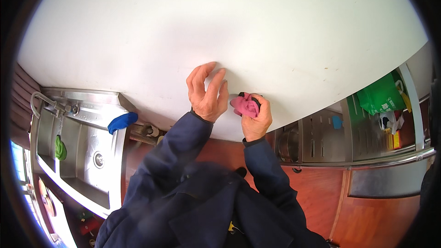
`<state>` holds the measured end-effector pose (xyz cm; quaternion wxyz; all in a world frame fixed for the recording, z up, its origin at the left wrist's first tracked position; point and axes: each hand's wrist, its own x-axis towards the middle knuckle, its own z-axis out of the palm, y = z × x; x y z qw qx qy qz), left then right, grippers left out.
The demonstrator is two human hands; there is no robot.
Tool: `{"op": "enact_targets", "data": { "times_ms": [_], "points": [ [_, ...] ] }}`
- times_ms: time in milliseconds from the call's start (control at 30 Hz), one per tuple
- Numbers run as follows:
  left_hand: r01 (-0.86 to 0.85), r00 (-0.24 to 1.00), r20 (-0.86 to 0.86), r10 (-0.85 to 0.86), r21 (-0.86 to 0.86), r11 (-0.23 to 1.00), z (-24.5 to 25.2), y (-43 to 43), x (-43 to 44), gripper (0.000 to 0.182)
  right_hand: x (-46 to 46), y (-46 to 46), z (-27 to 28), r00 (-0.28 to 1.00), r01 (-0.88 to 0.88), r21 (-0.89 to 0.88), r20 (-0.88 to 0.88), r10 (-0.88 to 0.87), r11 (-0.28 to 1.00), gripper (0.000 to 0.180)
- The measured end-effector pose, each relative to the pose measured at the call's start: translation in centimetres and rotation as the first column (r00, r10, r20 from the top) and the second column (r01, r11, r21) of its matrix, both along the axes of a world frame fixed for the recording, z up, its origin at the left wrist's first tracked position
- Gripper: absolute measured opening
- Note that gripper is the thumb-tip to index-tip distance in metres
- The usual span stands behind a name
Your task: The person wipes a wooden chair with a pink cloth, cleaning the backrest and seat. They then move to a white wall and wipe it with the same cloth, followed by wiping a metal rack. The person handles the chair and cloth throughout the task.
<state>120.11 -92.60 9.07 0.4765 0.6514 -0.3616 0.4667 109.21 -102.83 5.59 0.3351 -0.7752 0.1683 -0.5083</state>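
Observation:
Bunched up in my right hand (pixel 257 119) is a pink cloth (pixel 246 106) with dark edges, pressed against or close to a white wall (pixel 206 24). To its left, my left hand (pixel 207 93) holds nothing; its fingers are spread and bent, with the tips at or near the same white surface. Whether those fingertips touch it I cannot tell. Small specks and scuffs mark the white surface to the right of my hands.
At left stands a stainless steel sink (pixel 93 144) with a faucet (pixel 51 105). A blue cloth (pixel 122 122) hangs over its corner, and a green cloth (pixel 60 148) over the divider. On the right, a metal shelf rack (pixel 325 144) holds a green bag (pixel 380 94) and a pot (pixel 288 144).

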Motion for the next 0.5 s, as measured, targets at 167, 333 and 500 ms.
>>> {"op": "enact_targets", "data": {
  "times_ms": [167, 333, 500],
  "points": [
    [0.001, 0.999, 0.052, -0.003, 0.038, 0.999, -0.7, 0.1, 0.7, 0.047, 0.6, -0.2, 4.4, 0.992, 0.013, 0.029, 0.127, -0.017, 0.999, 0.035],
    [-0.017, 0.999, 0.049, 0.016, 0.019, 1.0, -0.5, 0.1, 0.7, 0.037, 3.3, 0.2, 9.3, 0.94, -0.03, -0.115, 0.335, 0.067, 0.993, 0.037],
    [-0.012, 0.998, 0.06, 0.009, 0.04, 0.999, -0.3, 0.2, 0.8, 0.041, 4.0, 1.9, 11.1, 0.971, 0.018, -0.354, 0.229, 0.068, 0.935, 0.029]
  ]
}}
